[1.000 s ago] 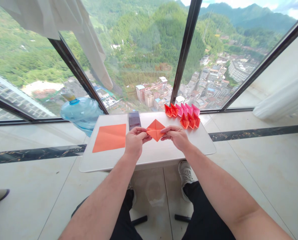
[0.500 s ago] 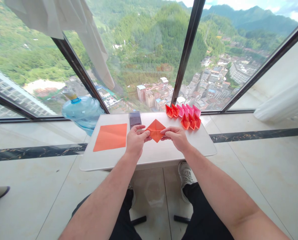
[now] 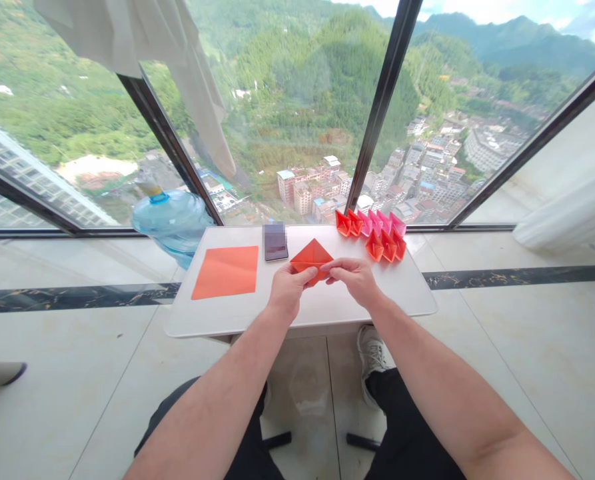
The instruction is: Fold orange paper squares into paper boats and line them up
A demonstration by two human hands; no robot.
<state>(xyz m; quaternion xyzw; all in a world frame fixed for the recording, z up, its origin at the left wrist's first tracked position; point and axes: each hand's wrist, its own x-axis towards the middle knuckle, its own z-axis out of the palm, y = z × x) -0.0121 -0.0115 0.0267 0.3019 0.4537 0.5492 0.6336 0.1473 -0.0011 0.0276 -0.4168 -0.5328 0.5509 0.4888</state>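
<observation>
A folded orange paper (image 3: pixel 312 255), shaped like a diamond, lies on the small white table (image 3: pixel 297 310) in front of me. My left hand (image 3: pixel 288 289) pinches its lower left edge with fingers closed. My right hand (image 3: pixel 355 277) pinches its lower right edge the same way. The two hands nearly meet over the paper's lower half, which they hide.
A flat orange sheet (image 3: pixel 226 271) lies at the table's left, a dark phone (image 3: pixel 275 241) behind it. Several folded red and pink paper pieces (image 3: pixel 374 233) stand at the back right. A blue water jug (image 3: pixel 173 223) leans by the window. My shoe (image 3: pixel 370 346) shows under the table.
Both hands have drawn closer together over the paper's lower half, covering more of it. The view has shifted slightly.
</observation>
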